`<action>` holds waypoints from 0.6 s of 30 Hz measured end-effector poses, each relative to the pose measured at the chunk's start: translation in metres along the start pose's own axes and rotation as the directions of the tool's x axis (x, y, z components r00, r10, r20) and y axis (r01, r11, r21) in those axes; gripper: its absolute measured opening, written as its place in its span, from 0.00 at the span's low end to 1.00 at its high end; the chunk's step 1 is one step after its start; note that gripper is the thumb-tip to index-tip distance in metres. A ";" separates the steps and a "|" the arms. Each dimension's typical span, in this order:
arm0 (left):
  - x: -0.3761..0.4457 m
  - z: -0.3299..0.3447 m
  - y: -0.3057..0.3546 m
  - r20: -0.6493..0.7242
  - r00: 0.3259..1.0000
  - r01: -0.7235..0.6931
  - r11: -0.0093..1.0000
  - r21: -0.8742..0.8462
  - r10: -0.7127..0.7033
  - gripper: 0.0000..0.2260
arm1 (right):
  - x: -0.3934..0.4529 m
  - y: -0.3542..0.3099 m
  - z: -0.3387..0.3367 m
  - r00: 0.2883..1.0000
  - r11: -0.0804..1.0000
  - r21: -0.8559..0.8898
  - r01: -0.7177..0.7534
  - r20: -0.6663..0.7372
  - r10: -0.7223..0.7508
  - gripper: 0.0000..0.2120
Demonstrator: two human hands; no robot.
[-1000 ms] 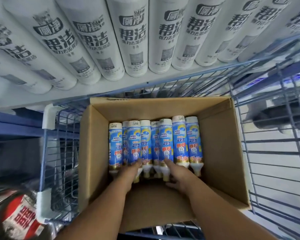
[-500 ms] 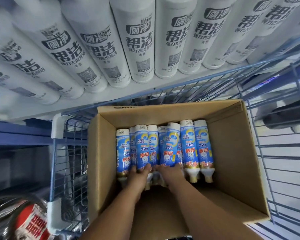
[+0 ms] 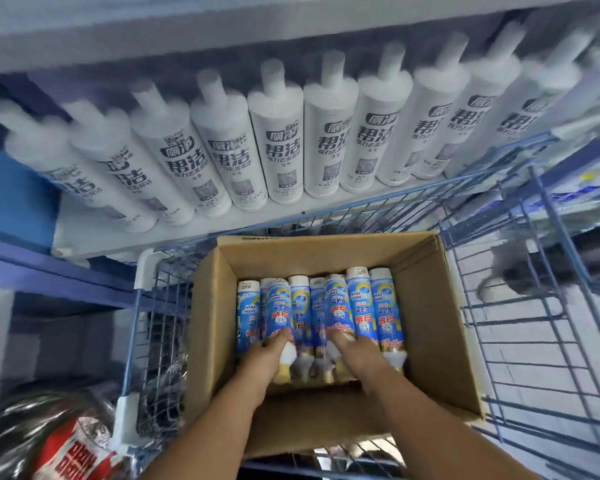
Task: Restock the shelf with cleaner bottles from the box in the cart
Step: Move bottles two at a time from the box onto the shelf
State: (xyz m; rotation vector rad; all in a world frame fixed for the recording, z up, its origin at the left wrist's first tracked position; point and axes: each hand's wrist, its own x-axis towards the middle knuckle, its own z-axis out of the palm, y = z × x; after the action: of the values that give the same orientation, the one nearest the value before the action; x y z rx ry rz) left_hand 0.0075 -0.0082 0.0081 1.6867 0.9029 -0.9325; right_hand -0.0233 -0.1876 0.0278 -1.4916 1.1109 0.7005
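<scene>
Now both hands are down in the cardboard box (image 3: 430,306) in the blue wire cart (image 3: 534,341), and this looks like the pick-up step. The left hand (image 3: 267,355) is curled round the neck end of a blue-labelled cleaner bottle (image 3: 278,313), and the right hand (image 3: 352,355) grips the same end of its neighbour (image 3: 336,306). Beyond the fingertips the rest of the row lies packed side by side, touching. Next comes a clean lift up out of the box, judging by the tight packing, then across to the shelf (image 3: 118,233) above, where white bottles (image 3: 274,143) stand.
</scene>
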 end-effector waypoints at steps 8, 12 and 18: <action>-0.079 0.003 -0.002 -0.065 0.994 -0.090 0.989 -0.116 0.083 0.30 | -0.070 0.009 -0.027 0.988 0.976 -0.155 0.152 0.045 -0.146 0.31; -0.118 0.005 -0.004 -0.046 0.978 -0.209 0.969 -0.135 0.204 0.27 | -0.105 0.015 -0.042 0.966 0.949 -0.179 0.258 0.082 -0.247 0.33; -0.186 0.008 0.001 -0.079 0.933 -0.359 0.916 -0.177 0.351 0.34 | -0.170 0.011 -0.064 0.907 0.898 -0.135 0.419 0.102 -0.409 0.35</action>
State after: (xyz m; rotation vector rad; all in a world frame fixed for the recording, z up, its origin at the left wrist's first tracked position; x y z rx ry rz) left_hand -0.0730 -0.0427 0.1724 1.6407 0.6596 -0.5465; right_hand -0.1077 -0.2038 0.1880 -1.7509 0.6596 0.5417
